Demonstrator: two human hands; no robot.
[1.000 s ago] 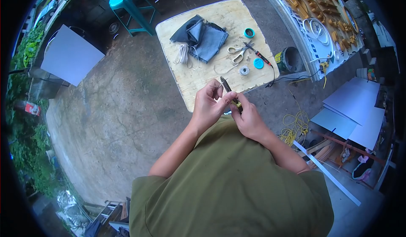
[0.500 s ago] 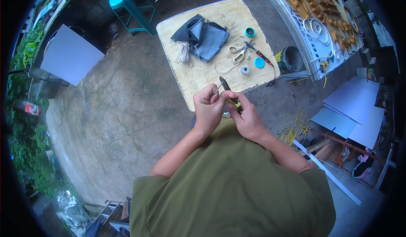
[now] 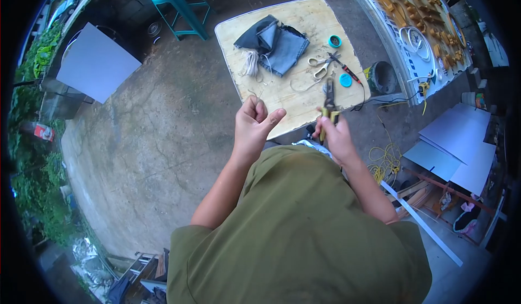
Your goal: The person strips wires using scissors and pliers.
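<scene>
My left hand (image 3: 253, 127) is closed, fingers curled and thumb stretched out, with a thin wire (image 3: 260, 94) sticking up from the fingers. My right hand (image 3: 337, 135) grips a pair of wire strippers (image 3: 330, 100) by the yellow handles, dark jaws pointing away over the table edge. Beyond them on the wooden table (image 3: 293, 106) lie scissors (image 3: 321, 70), a soldering iron (image 3: 347, 71) with a red and black handle, a turquoise lid (image 3: 345, 80) and a small turquoise tin (image 3: 335, 41). Folded denim (image 3: 287, 51) and a bundle of pale cord (image 3: 250, 63) lie farther left.
A turquoise stool (image 3: 187, 11) stands behind the table. To the right are a bucket (image 3: 384, 77), a bench with orange pieces (image 3: 418, 16), tangled yellow cable (image 3: 384, 165) and leaning panels (image 3: 456, 141). A white board (image 3: 97, 62) stands at left.
My hands have moved apart: the left has shifted left with the wire, and the right has gone right with the wire strippers. The strippers now cover the small spool on the table.
</scene>
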